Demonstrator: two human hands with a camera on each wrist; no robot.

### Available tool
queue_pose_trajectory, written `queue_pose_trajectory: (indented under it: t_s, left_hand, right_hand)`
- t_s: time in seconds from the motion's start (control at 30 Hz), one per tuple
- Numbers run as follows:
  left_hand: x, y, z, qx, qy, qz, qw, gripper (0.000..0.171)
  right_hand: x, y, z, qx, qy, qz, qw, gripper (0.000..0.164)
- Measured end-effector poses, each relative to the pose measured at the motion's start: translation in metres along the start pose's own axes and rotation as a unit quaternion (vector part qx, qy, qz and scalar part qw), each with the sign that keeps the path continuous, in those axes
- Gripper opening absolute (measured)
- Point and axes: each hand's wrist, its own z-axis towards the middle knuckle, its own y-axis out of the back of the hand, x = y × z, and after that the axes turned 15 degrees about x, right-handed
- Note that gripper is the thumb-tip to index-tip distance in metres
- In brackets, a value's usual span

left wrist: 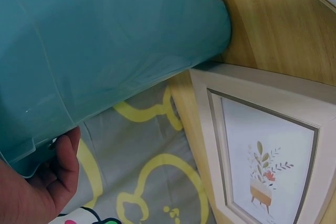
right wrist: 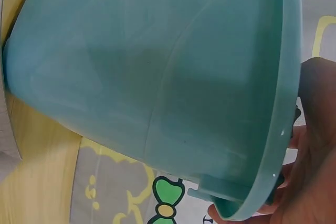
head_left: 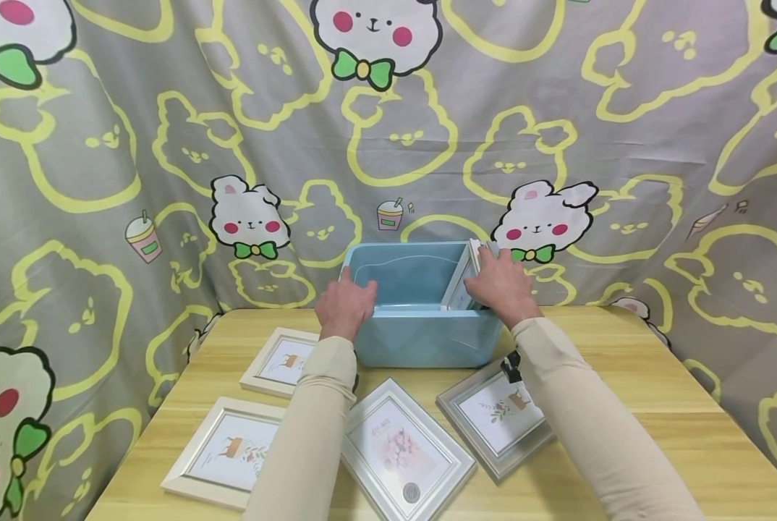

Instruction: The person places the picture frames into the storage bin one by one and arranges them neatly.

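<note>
Your left hand [head_left: 346, 307] grips the blue bin [head_left: 427, 344] at the 9 o'clock end: the thumb lies inside, and the fingers curl under the rim. Your right hand [head_left: 502, 286] grips the rim at the 3 o'clock end, fingers curled around it. The right thumb lies against the standing frame [head_left: 464, 271], which is inside the bin at 3 o'clock, tilted, its top edge partly hidden under your hand.

The bin sits upright on the wood-grain table [head_left: 655, 376]. Four frames lie face up on your side of it. Locate them clockwise from the bin's 5 o'clock:

- The grey frame [head_left: 499, 412], at 5 o'clock, shows a planter print and is partly covered by your right sleeve.
- The silver frame [head_left: 401, 449], at 6 o'clock, shows pink flowers and a round dark mark; it lies just beside the grey one.
- The large cream frame [head_left: 232, 449], at 7 o'clock, passes partly beneath your left sleeve.
- The small cream frame [head_left: 284, 362], at 8 o'clock, lies just beside the bin.

At 12 o'clock, behind the table, hangs a grey patterned curtain [head_left: 414, 152].
</note>
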Motion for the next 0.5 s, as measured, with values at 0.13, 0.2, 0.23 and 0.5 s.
queue_pose_trajectory:
  t_s: [0.13, 0.2, 0.23, 0.5]
  left_hand:
    - [-0.0013, 0.0002, 0.0004, 0.002, -0.002, 0.0, 1.0, 0.073]
    - [-0.0018, -0.0001, 0.0006, 0.001, -0.003, 0.001, 1.0, 0.073]
    - [-0.0018, -0.0001, 0.0005, 0.001, -0.003, 0.004, 1.0, 0.073]
    - [-0.0004, 0.0, -0.0008, 0.002, 0.004, 0.002, 1.0, 0.073]
  right_hand:
    - [-0.0008, -0.0003, -0.0022, -0.007, -0.002, 0.016, 1.0, 0.074]
    - [-0.002, -0.0006, -0.0033, -0.014, -0.001, 0.017, 1.0, 0.074]
    - [-0.0026, -0.0008, -0.0039, -0.017, 0.001, 0.015, 1.0, 0.074]
    - [-0.0094, -0.0039, -0.0099, -0.023, 0.024, -0.024, 0.999, 0.087]
